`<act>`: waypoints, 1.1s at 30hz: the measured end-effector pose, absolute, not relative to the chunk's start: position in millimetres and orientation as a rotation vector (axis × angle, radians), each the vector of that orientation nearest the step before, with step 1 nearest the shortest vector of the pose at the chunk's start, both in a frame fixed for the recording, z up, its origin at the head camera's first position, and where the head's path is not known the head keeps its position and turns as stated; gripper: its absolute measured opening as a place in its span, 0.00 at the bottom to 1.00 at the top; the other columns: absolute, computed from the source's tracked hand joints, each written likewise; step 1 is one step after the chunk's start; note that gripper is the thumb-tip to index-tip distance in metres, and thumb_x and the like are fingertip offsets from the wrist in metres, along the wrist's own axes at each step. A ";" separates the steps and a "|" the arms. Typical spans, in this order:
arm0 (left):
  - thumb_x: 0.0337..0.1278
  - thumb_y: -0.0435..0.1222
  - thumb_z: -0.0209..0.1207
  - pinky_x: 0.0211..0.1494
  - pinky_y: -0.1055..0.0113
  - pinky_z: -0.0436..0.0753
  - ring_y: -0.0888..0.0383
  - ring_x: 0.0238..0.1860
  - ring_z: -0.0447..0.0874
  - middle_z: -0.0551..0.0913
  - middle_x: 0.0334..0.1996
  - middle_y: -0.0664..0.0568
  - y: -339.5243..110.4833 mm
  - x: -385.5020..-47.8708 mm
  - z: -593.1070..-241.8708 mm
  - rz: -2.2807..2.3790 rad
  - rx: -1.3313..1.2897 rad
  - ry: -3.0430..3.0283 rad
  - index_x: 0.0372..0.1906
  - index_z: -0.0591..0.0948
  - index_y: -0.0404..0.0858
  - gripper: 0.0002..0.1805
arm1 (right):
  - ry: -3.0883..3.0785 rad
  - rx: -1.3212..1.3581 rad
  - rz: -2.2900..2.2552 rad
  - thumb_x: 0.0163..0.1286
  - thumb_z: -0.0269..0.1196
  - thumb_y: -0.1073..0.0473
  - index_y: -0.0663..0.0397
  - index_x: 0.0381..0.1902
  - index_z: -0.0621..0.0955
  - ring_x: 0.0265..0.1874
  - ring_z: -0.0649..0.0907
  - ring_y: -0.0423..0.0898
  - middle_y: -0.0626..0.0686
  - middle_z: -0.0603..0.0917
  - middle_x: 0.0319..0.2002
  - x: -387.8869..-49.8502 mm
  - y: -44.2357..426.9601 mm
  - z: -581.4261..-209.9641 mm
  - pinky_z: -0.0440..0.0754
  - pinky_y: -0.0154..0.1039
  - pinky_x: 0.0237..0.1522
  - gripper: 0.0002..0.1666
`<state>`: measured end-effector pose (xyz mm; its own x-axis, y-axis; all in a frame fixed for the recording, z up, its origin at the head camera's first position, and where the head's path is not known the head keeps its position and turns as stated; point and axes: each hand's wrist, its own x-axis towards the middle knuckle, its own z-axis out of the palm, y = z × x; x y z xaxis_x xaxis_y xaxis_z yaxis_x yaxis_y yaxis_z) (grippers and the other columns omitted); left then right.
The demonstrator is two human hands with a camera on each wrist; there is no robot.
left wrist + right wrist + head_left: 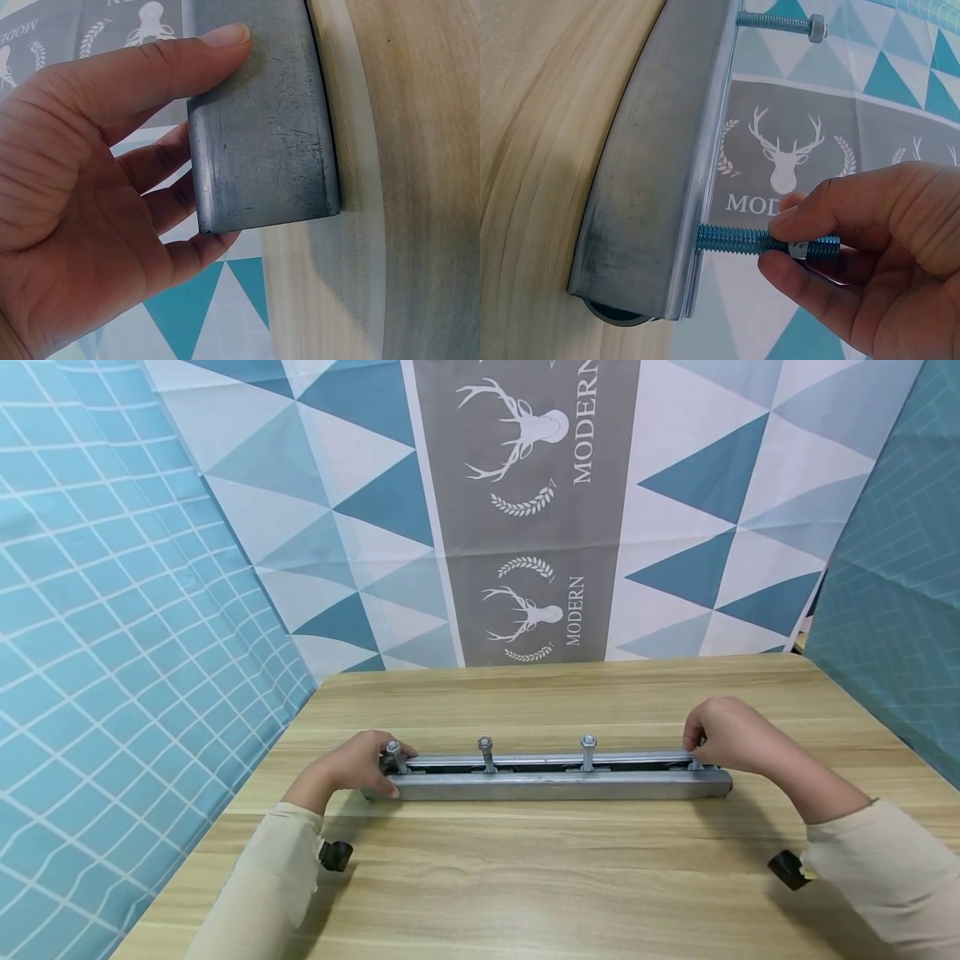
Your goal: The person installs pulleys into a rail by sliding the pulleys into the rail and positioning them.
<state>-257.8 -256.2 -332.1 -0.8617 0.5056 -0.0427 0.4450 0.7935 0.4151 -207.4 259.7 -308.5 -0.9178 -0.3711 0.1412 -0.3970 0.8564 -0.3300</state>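
A long grey metal channel (555, 788) lies across the table with its slot facing up. Several threaded bolts stand upright from the slot, among them two middle ones (487, 755) with nuts at their tops. My left hand (354, 767) grips the channel's left end, thumb on the near wall and fingers on the far side, beside the leftmost bolt (396, 755). At the right end, the thumb and fingers of my right hand (862, 240) pinch a hex nut (799, 250) on a threaded bolt (731, 240). Some thread shows past that nut. The neighbouring bolt (772, 22) carries a nut at its tip.
The wood-grain table (510, 877) extends in front of and behind the channel. A patterned cloth (525, 527) hangs at the table's back edge. Blue sheets (112, 610) hang along the left and right sides.
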 end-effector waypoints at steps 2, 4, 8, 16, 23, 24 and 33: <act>0.31 0.32 0.79 0.52 0.53 0.78 0.52 0.49 0.78 0.83 0.45 0.52 -256.3 -257.9 -332.0 0.599 0.754 2.831 0.52 0.85 0.40 0.32 | -2.954 0.616 0.549 0.51 0.67 0.75 0.55 0.20 0.82 0.20 0.73 0.43 0.45 0.79 0.21 -207.6 258.2 -308.8 0.74 0.40 0.23 0.11; 0.31 0.32 0.79 0.52 0.53 0.78 0.52 0.49 0.78 0.83 0.45 0.52 -256.6 -257.8 -331.8 0.597 0.754 2.832 0.53 0.85 0.40 0.32 | -2.948 0.623 0.550 0.51 0.66 0.75 0.55 0.20 0.82 0.20 0.73 0.43 0.45 0.79 0.21 -207.9 256.1 -308.7 0.74 0.40 0.23 0.11; 0.32 0.32 0.79 0.52 0.53 0.78 0.52 0.49 0.78 0.82 0.45 0.52 -257.3 -257.9 -332.0 0.592 0.750 2.834 0.53 0.85 0.40 0.32 | -2.935 0.633 0.555 0.51 0.66 0.76 0.55 0.19 0.82 0.20 0.73 0.42 0.45 0.79 0.20 -208.5 252.1 -308.0 0.73 0.40 0.23 0.11; 0.31 0.32 0.79 0.52 0.53 0.78 0.52 0.49 0.78 0.82 0.45 0.53 -257.7 -257.0 -333.0 0.599 0.741 2.833 0.53 0.85 0.40 0.32 | -2.932 0.640 0.572 0.52 0.66 0.75 0.54 0.20 0.83 0.20 0.73 0.42 0.45 0.79 0.21 -208.3 245.8 -308.1 0.74 0.40 0.23 0.11; 0.32 0.32 0.79 0.51 0.54 0.78 0.53 0.48 0.78 0.82 0.44 0.53 -258.0 -256.6 -334.1 0.597 0.756 2.831 0.53 0.85 0.40 0.32 | -2.928 0.645 0.587 0.53 0.67 0.75 0.54 0.20 0.82 0.21 0.73 0.42 0.45 0.79 0.21 -207.2 244.8 -310.4 0.73 0.39 0.23 0.11; 0.31 0.32 0.79 0.51 0.55 0.78 0.54 0.48 0.78 0.82 0.44 0.53 -257.9 -256.7 -334.2 0.601 0.757 2.829 0.53 0.84 0.40 0.32 | -2.927 0.647 0.588 0.53 0.67 0.75 0.54 0.21 0.82 0.21 0.73 0.43 0.45 0.78 0.21 -207.0 244.7 -310.7 0.73 0.39 0.23 0.11; 0.36 0.36 0.79 0.47 0.58 0.76 0.57 0.46 0.75 0.80 0.46 0.54 -259.3 -256.5 -338.4 0.604 0.760 2.819 0.55 0.83 0.42 0.33 | -2.952 0.638 0.533 0.52 0.68 0.75 0.56 0.25 0.84 0.24 0.76 0.44 0.48 0.81 0.25 -205.7 244.3 -310.7 0.77 0.41 0.26 0.09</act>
